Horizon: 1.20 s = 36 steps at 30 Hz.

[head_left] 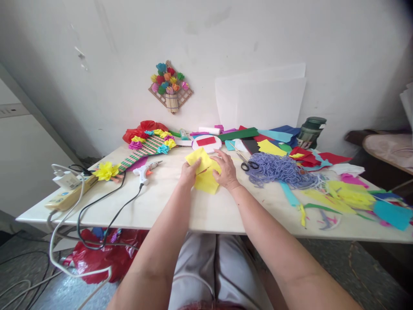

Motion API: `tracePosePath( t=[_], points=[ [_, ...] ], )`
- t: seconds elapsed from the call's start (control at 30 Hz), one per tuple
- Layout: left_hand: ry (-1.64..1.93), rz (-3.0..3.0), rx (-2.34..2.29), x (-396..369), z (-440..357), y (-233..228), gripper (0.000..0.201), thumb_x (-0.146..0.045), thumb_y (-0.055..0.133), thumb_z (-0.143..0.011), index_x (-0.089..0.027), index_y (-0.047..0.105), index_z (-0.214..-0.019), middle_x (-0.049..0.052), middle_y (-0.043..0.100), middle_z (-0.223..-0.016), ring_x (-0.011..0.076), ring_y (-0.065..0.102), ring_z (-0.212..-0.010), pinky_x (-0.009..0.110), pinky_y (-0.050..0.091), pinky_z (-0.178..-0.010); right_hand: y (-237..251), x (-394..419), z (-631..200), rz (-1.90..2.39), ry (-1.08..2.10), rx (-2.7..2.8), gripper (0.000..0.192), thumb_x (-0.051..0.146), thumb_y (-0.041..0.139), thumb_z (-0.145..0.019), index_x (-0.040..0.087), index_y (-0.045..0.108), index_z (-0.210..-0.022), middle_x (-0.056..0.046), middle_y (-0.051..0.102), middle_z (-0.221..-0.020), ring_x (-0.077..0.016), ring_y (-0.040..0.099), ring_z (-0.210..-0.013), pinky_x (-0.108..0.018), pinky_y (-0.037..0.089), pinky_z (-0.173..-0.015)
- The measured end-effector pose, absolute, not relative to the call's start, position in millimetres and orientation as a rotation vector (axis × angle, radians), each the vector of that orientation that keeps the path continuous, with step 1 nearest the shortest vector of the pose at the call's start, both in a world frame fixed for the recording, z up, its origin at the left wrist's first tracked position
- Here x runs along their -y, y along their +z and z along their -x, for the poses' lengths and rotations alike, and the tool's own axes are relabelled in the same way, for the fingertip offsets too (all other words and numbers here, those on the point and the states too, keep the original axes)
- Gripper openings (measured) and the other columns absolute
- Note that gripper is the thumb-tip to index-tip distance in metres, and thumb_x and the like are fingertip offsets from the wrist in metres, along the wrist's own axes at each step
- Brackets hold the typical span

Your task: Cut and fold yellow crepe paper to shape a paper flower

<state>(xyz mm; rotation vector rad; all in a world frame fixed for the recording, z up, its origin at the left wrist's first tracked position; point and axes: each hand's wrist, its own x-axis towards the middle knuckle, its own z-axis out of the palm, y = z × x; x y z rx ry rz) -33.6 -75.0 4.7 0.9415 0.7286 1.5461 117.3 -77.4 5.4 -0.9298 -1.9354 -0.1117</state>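
Two hands meet on one yellow paper sheet [204, 173] that lies on the counter [180, 206]. The left hand [188, 173] has its grip closed on the sheet's left edge, and one corner stands up above it, probably to fold it. The right hand [227, 171] lies flat and open on the right part, pressing it down. Just right of this grip are black scissors [249, 164] and purple yarn [280, 168]; left of the other, a glue gun [146, 171].
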Motion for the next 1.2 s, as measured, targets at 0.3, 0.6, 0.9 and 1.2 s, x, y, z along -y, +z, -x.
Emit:
tracePosePath(
  t=[0.3,0.6,0.9,1.2],
  points=[
    [1.596,-0.878,-0.662,70,36,0,0.041,-0.028,0.073,-0.055,-0.011,0.06,-0.09,0.011,0.067,-0.087,0.0237,0.061,-0.087,0.033,0.048,-0.079,4,78,-111,1.077,0.321,1.649,0.034,0.041,0.048,-0.074,0.016,0.056,-0.097,-0.007,0.059,-0.084,-0.0145,0.054,-0.064,-0.027,0.044,-0.061],
    [1.501,-0.983,-0.67,76,30,3,0.035,-0.031,0.071,-0.057,-0.011,0.061,-0.083,0.01,0.067,-0.084,0.0244,0.062,-0.081,0.033,0.049,-0.073,3,74,-107,0.929,1.055,1.492,0.032,0.048,0.056,-0.066,0.016,0.054,-0.068,-0.005,0.063,-0.062,-0.0097,0.052,-0.047,-0.019,0.034,-0.041],
    [1.406,-0.991,-0.694,74,38,2,0.042,-0.027,0.072,-0.053,-0.009,0.062,-0.089,0.011,0.067,-0.08,0.0247,0.062,-0.08,0.034,0.049,-0.072,5,73,-115,0.923,1.055,1.462,0.029,0.044,0.056,-0.065,0.016,0.051,-0.058,0.0,0.056,-0.05,-0.0067,0.041,-0.038,-0.021,0.032,-0.04],
    [1.234,-1.1,-0.803,76,47,3,0.044,-0.027,0.073,-0.052,-0.01,0.063,-0.092,0.011,0.066,-0.082,0.0224,0.063,-0.07,0.032,0.05,-0.062,10,74,-120,0.96,1.054,1.423,0.024,0.039,0.057,-0.064,0.017,0.051,-0.059,0.001,0.054,-0.055,-0.0113,0.052,-0.05,-0.02,0.036,-0.04]
  ],
)
